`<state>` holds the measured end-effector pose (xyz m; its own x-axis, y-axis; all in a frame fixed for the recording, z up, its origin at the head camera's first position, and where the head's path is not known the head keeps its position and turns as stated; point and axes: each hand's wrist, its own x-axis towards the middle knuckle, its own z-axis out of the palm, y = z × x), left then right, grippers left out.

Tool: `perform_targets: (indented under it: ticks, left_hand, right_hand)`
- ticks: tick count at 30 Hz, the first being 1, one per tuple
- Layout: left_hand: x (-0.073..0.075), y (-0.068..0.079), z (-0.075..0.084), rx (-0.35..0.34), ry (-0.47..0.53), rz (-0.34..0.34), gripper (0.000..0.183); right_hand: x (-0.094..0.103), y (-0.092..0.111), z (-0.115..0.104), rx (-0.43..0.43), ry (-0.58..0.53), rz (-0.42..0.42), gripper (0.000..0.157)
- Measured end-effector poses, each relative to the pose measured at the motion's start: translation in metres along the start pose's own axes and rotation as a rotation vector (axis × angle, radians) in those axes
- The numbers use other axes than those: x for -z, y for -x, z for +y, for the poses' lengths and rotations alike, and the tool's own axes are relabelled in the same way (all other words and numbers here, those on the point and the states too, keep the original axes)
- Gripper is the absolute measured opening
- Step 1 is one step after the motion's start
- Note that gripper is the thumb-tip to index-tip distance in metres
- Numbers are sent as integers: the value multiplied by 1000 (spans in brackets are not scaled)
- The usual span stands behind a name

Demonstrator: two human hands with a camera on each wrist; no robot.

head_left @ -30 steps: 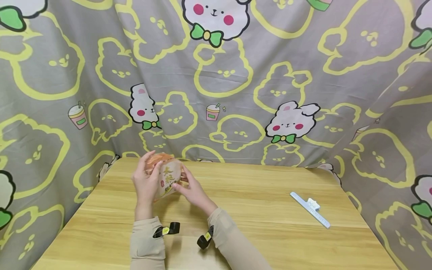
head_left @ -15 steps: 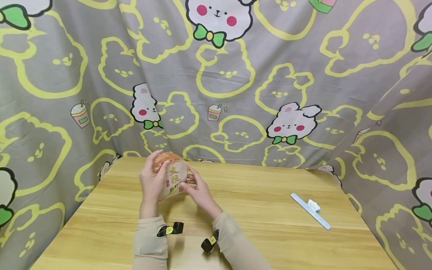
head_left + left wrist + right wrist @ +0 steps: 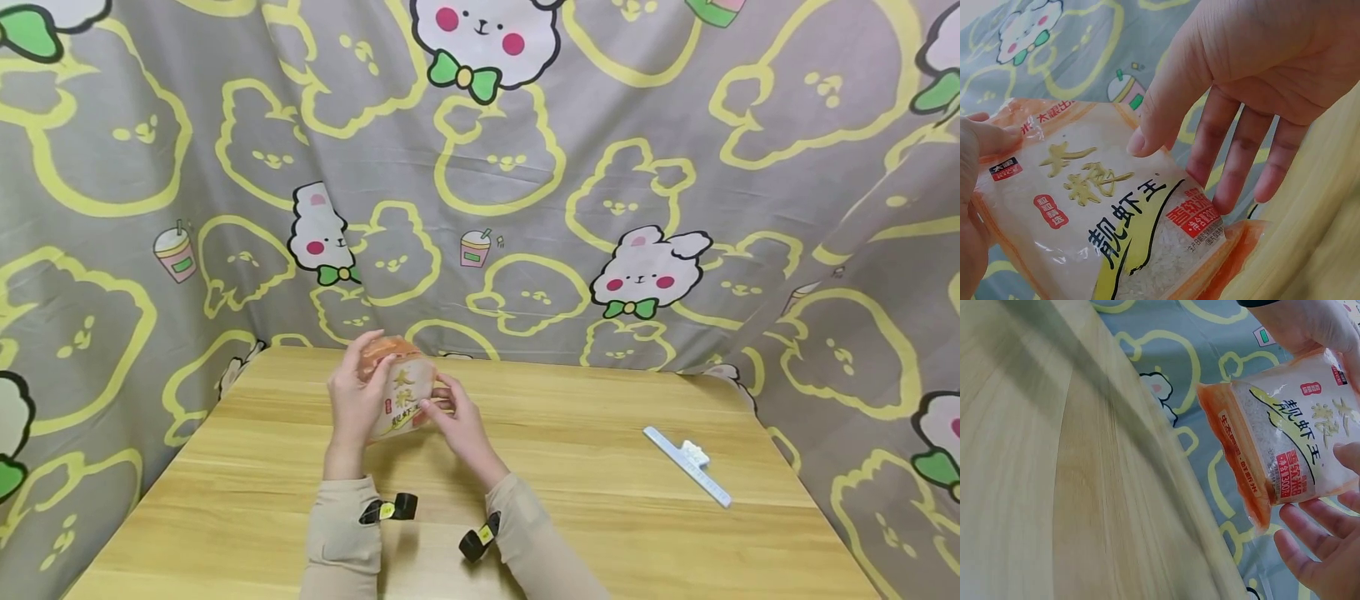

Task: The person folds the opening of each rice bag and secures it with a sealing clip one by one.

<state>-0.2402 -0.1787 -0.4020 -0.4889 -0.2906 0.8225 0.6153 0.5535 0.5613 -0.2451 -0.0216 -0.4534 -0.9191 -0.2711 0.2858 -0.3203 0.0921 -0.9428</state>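
Note:
Both hands hold a small bag of rice up over the left part of the table. Its front is whitish with gold and black lettering, its ends are orange, and grains show through a window in the left wrist view. The left hand grips the bag's left edge, thumb on the front. At the right edge, the right hand pinches it, thumb on the front and fingers behind. The right wrist view shows the bag's orange end seal flat and unbroken where visible; the back of the bag is hidden.
A light-blue bag clip with ruler-like marks and a white cloud-shaped handle lies at the table's right. The wooden table ends at a grey curtain with cartoon figures. Each sleeve carries a black wrist strap with a camera.
Both hands have carried the bag a little to the right, and its printed front faces the head camera slightly more squarely. Their grip looks the same. The clip has stayed put.

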Motion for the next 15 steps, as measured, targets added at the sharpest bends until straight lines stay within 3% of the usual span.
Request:
perform_targets:
  ticks: [6, 15]
  left_hand:
    - [-7, 2, 4, -26, 27, -18, 40]
    - [-18, 3, 12, -52, 99, -68, 38]
  right_hand:
    - [8, -1, 17, -8, 27, 33, 49]
    - [22, 9, 0, -15, 30, 64, 48]
